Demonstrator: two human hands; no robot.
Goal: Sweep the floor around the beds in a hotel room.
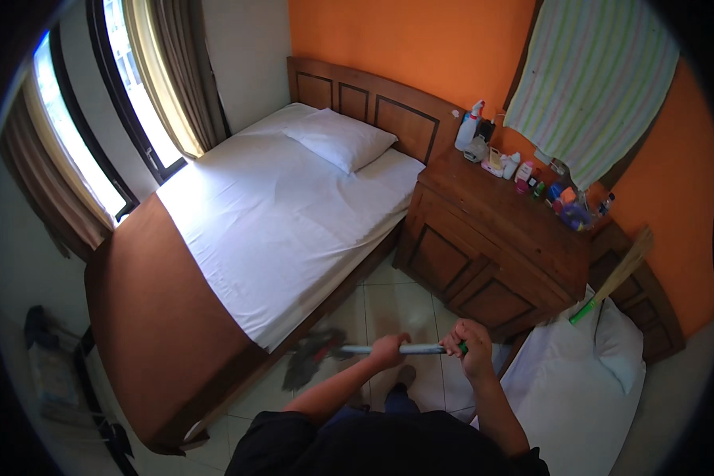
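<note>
A mop [426, 349] with a pale handle lies across in front of my body, gripped by both hands. My left hand [389, 351] is closed round the handle nearer the head. Farther right, my right hand [468, 346] wraps the other end, where a bit of green shows. The grey mop head [309, 361], with a reddish part in it, is blurred over the tiled floor [377, 313] beside the bed's side. Whether the head touches the floor I cannot tell.
To the left stands a large bed [254, 214] with a white sheet, a pillow [341, 140] and a brown cover [155, 325]. A wooden cabinet [496, 218] carries several bottles. At right, a stick broom [623, 266] leans over a second bed [563, 397].
</note>
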